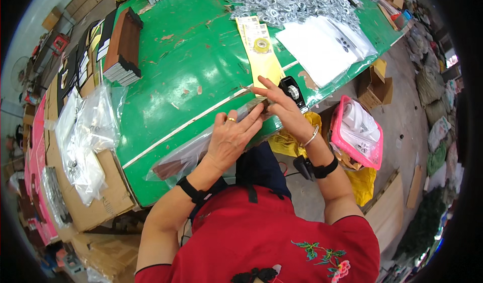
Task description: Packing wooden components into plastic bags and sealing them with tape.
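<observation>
The brown strip [173,168], in a clear bag [201,141], lies along the near edge of the green desk [186,87]. Of the hands, the left hand [229,138] rests its fingers on the bag; whether it grips is unclear. The right hand [286,111], fingers spread, is at the strip's right end. Just beyond that end stands a black dispenser [291,93]; yellow sheets [264,64] lie farther beyond the strip, under a tape roll [261,44].

A red embroidered shirt [256,232], black wristbands [326,169] and gold ring [231,119] are worn.
</observation>
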Demonstrator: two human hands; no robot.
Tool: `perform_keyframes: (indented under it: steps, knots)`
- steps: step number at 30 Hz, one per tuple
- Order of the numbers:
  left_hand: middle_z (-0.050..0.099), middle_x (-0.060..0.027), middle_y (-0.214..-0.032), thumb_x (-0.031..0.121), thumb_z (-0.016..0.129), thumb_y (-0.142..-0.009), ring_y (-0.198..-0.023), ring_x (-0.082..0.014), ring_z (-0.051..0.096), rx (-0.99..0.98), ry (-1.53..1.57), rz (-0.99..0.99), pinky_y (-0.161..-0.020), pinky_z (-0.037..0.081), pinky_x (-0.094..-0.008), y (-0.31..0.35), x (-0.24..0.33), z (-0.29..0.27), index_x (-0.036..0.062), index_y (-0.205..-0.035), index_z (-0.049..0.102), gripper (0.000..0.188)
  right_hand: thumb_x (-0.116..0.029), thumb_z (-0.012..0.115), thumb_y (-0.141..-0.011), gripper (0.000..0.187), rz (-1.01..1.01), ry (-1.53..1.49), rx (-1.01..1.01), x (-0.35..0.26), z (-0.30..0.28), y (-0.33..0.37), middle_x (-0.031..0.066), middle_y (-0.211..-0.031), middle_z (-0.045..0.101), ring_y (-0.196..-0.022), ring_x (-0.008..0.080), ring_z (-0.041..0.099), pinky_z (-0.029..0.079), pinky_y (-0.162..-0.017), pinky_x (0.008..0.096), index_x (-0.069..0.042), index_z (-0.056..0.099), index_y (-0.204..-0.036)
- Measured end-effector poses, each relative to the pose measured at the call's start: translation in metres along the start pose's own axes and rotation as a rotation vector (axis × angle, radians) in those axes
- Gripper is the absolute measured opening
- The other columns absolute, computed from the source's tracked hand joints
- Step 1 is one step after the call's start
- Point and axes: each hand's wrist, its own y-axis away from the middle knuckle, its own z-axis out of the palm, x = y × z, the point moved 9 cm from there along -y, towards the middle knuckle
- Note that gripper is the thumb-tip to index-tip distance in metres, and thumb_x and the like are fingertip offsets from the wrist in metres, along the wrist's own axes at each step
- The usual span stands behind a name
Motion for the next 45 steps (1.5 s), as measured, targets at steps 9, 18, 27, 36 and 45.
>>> perform_keyframes:
  steps: [9,18,27,36,45]
  knots:
    - [0.053,0.0080,-0.143,0.014,0.060,-0.083,-0.086,-0.0215,0.054,-0.004,0.059,-0.017,-0.078,0.042,-0.0356,-0.003,-0.005,0.000,0.0181,-0.116,0.067,0.034,-0.001,0.040,-0.082,0.045,0.064,-0.062,0.029,-0.016,-0.034,-0.021,0.0138,-0.137,0.057,-0.127,0.0241,0.052,0.039,-0.107,0.0338,-0.001,0.070,-0.116]
    - [0.052,0.0042,-0.145,0.011,0.058,-0.083,-0.087,-0.0230,0.057,0.001,0.064,-0.013,-0.077,0.041,-0.0355,-0.002,-0.006,0.000,0.0167,-0.118,0.064,0.036,-0.001,0.060,-0.084,0.013,-0.347,0.567,0.596,-0.104,-0.102,-0.006,0.0083,-0.089,0.069,-0.078,0.0271,0.066,0.052,-0.070,0.0354,-0.007,0.070,-0.089]
    - [0.053,0.0083,-0.144,0.011,0.066,-0.078,-0.087,-0.0208,0.053,0.019,0.058,-0.035,-0.080,0.041,-0.0356,-0.004,-0.007,0.000,0.0175,-0.119,0.066,0.041,-0.014,0.068,-0.090,0.012,-0.039,0.186,0.289,-0.040,-0.059,-0.002,0.0084,-0.081,0.065,-0.071,0.0195,0.062,0.048,-0.066,0.0309,-0.002,0.071,-0.093]
    - [0.051,0.0003,-0.142,0.013,0.066,-0.078,-0.087,-0.0197,0.054,0.054,0.004,-0.051,-0.078,0.041,-0.0352,0.000,-0.005,-0.001,0.0240,-0.119,0.068,0.042,-0.013,0.062,-0.089,0.009,-0.268,0.617,0.269,-0.059,-0.023,0.006,0.0093,-0.085,0.061,-0.083,0.0284,0.061,0.047,-0.072,0.0388,-0.006,0.067,-0.089]
    - [0.050,0.0046,-0.144,0.014,0.062,-0.080,-0.083,-0.0179,0.053,0.040,-0.023,-0.030,-0.077,0.041,-0.0330,0.000,-0.003,0.000,0.0262,-0.118,0.068,0.040,-0.015,0.062,-0.088,0.012,-0.232,0.659,0.233,-0.055,-0.017,0.007,0.0101,-0.083,0.058,-0.082,0.0299,0.060,0.047,-0.071,0.0419,-0.004,0.063,-0.083]
